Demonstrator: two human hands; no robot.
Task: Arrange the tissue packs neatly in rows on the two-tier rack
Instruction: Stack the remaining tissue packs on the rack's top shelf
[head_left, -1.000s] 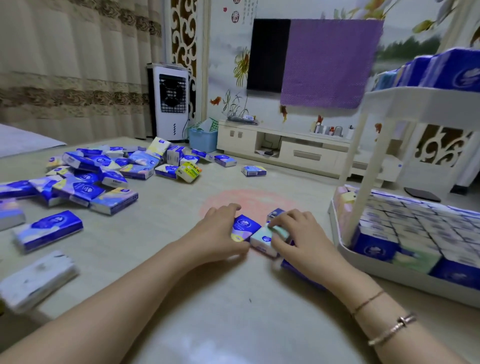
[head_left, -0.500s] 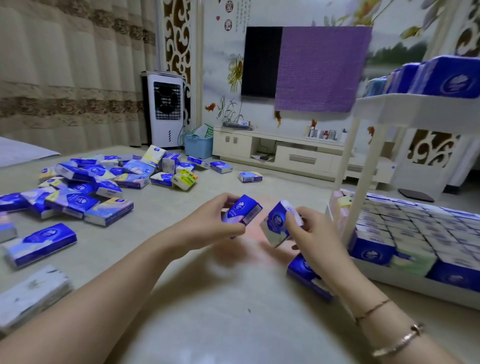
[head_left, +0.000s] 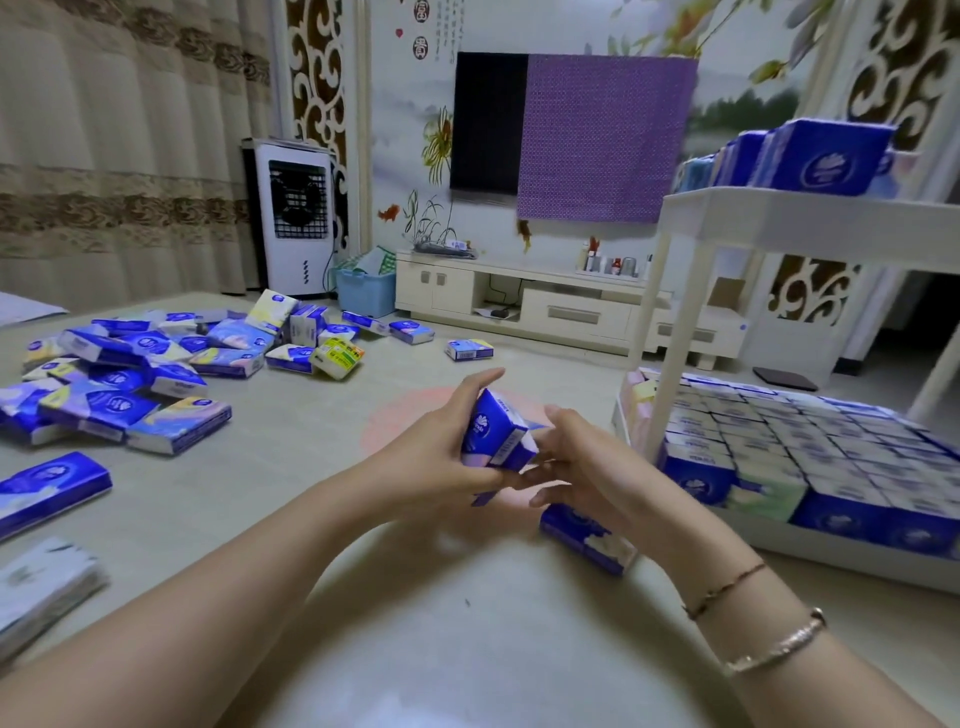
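You are sitting on a pale living-room floor (head_left: 291, 467), with curtains at ten o'clock and a TV wall at twelve.

Closest to you, both forearms reach in from the bottom edge and meet just ahead at twelve o'clock. Your left hand (head_left: 441, 452) grips a stack of blue tissue packs (head_left: 496, 434), its fingers stretched up along the far side and the thumb underneath. Your right hand (head_left: 582, 462) comes against the same stack from the right, palm turned toward it, fingers loosely bent and touching its lower right edge; you cannot tell whether it really clasps the packs or only steadies them. Two bracelets (head_left: 769, 639) sit on that wrist.

Just under your right hand, at about one o'clock, another blue pack (head_left: 587, 535) lies flat on the floor.

At two o'clock stands the white two-tier rack (head_left: 779, 218). Its lower tray (head_left: 852, 558) rests on the floor and is filled with packs standing in tight rows; the upper shelf carries more blue packs (head_left: 826, 156) along its far side.

At nine o'clock a lone blue pack (head_left: 49, 488) lies apart, and a pale one (head_left: 41, 592) sits nearer, at eight. Beyond them, at ten to eleven o'clock, a loose pile of packs (head_left: 156, 374) sprawls across the floor, with one stray pack (head_left: 469, 349) at twelve.

Farthest off, a white air cooler (head_left: 293, 218) stands by the curtains, a blue basket (head_left: 366, 291) beside a low cream TV cabinet (head_left: 561, 306), and a purple cloth (head_left: 602, 140) half covers the dark screen.
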